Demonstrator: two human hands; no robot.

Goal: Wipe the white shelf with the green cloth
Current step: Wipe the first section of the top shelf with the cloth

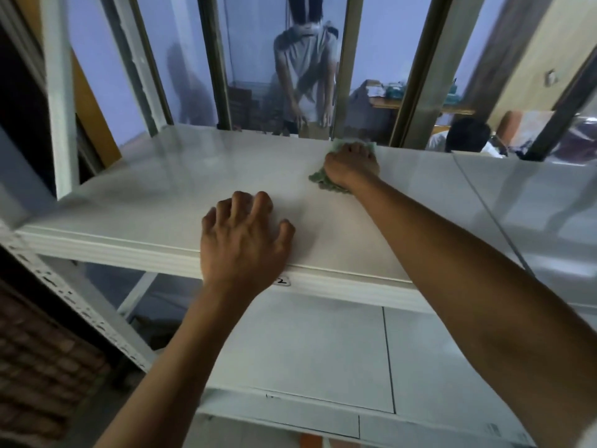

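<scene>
Right hand [351, 164]: fingers curled down over a crumpled green cloth [326, 182], gripping it and pressing it flat onto the board. Cloth bunched beneath the palm, one frayed corner poking out on the wrist side toward the left hand, a paler edge showing just beyond the fingertips. Directly ahead of those fingertips, the far edge of the flat white shelf board [161, 189], with an upright post of the frame rising just beyond.

Left hand [242, 236]: fingers spread and slightly bent, tips resting on the bare board, holding nothing; heel of the palm over the near front lip. Used, by the look of it, as a brace. Well apart from the cloth, nearer the body and to the left.

Outward from both hands: a lower white shelf [307, 350] under the forearms, a perforated white upright [64, 302] at the left, a small tag marked "2" on the front lip beside the left wrist. Beyond the rack, another person [303, 69] leaning over something, blurred.

Step in hand, as judged: mid-wipe, at the far reach of a stroke, back right part of the board. Next move likely to call for steady downward pressure while drawing the cloth back or sideways, then working leftward over the wide stretch not under the cloth. Left hand in need of shifting once the strokes reach it.
</scene>
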